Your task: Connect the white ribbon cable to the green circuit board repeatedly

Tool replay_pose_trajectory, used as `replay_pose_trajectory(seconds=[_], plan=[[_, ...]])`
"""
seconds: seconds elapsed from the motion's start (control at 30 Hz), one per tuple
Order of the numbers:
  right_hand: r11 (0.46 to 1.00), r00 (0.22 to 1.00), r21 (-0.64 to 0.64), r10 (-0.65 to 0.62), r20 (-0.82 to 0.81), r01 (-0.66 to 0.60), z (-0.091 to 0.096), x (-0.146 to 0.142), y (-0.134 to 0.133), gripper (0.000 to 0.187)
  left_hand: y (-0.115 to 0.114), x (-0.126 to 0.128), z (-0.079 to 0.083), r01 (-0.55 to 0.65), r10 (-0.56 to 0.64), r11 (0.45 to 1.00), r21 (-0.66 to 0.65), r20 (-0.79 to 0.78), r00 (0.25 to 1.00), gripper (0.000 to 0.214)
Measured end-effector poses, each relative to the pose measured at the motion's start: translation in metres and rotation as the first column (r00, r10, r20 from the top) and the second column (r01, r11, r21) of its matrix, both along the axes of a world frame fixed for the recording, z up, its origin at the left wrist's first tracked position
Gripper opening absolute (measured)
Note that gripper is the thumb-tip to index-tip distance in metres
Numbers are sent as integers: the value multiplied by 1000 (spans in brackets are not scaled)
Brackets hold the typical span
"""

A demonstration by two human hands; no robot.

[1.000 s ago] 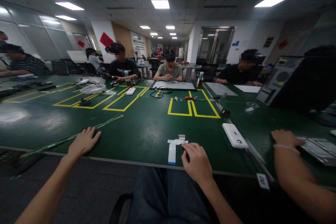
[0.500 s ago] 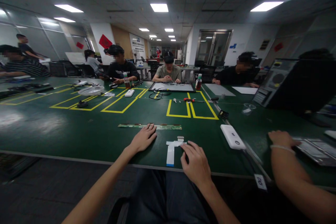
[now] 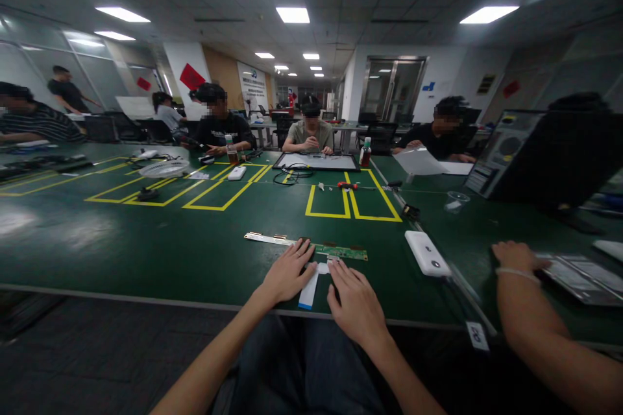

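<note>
A long, narrow green circuit board [image 3: 343, 251] lies slanted on the green table, its right end nearer me. My left hand [image 3: 289, 273] rests flat with fingers stretched over the board's middle, its thumb beside a white flat ribbon cable [image 3: 308, 290] with a blue end. My right hand [image 3: 359, 301] has its fingers extended, the tips on the cable's right end, close to the board's lower edge. Those fingertips partly hide the cable's connector end, so I cannot tell if it touches the board.
To the right lie a white power bank [image 3: 427, 254] with a cable and another person's forearm [image 3: 523, 298]. Farther off are yellow tape outlines [image 3: 328, 214], a red-handled tool [image 3: 347, 185], a plastic cup [image 3: 456, 202] and a computer tower [image 3: 506, 152]. Several people sit around the table.
The board has moved right and turned, its right end coming nearer me. My left hand has shifted right with it. The ribbon cable now slants. Across the table, a person has lifted a sheet.
</note>
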State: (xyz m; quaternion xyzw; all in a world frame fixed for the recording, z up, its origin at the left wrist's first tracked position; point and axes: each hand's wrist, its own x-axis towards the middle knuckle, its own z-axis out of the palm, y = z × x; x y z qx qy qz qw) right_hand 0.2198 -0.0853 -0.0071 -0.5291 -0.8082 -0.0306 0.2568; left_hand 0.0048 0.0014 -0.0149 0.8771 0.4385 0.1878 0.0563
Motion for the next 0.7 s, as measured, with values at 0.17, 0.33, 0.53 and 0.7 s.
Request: replay_pose_trajectory(seconds=[0.17, 0.33, 0.53, 0.7], plan=[[1000, 1000, 5, 14, 17, -14, -1, 0, 0, 50, 1, -2, 5, 162, -161, 986, 29, -20, 987, 62], [999, 999, 15, 43, 20, -44, -1, 0, -1, 48, -1, -3, 9, 244, -245, 970, -13, -48, 968, 73], [999, 1000, 24, 23, -4, -22, 0, 0, -2, 45, -8, -2, 13, 189, -187, 982, -13, 59, 980, 72], [1000, 1000, 23, 17, -14, -16, 3, 0, -4, 44, -11, -1, 15, 138, -138, 989, 47, -4, 990, 58]])
